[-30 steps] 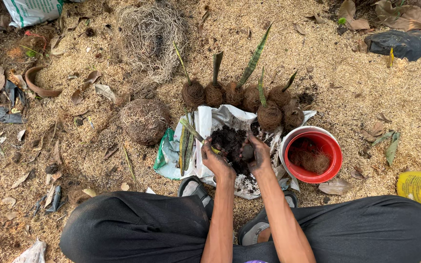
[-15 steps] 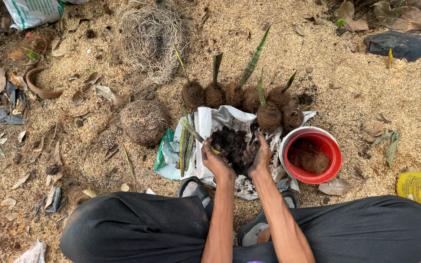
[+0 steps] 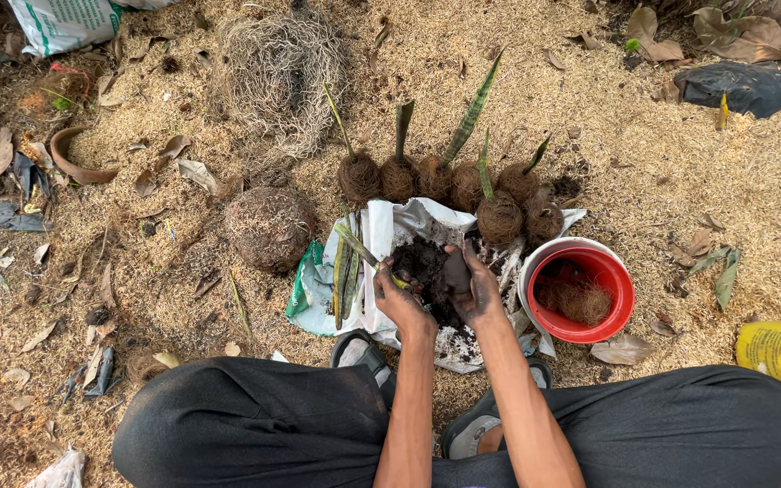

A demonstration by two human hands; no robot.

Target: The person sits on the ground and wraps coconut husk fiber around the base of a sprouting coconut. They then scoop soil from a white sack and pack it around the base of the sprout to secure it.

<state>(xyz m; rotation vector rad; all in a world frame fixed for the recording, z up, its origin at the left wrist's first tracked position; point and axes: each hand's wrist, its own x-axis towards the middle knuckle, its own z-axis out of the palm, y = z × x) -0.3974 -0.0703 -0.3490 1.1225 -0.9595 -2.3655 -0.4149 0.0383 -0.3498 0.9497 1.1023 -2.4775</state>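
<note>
Left hand [image 3: 399,298] pinching a green cutting [image 3: 365,255] angled toward ten o'clock; right hand [image 3: 470,285] cupping dark soil [image 3: 422,267]. Best packing soil firmly, evenly around base.

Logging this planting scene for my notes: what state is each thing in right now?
Left hand: gripping a leaf cutting, tilted.
Right hand: soiled, pressed into the dark soil.
White sack: laid open under the soil.
Red bucket: upright, open, fibre inside.
Wrapped cuttings: standing in a row.
</note>
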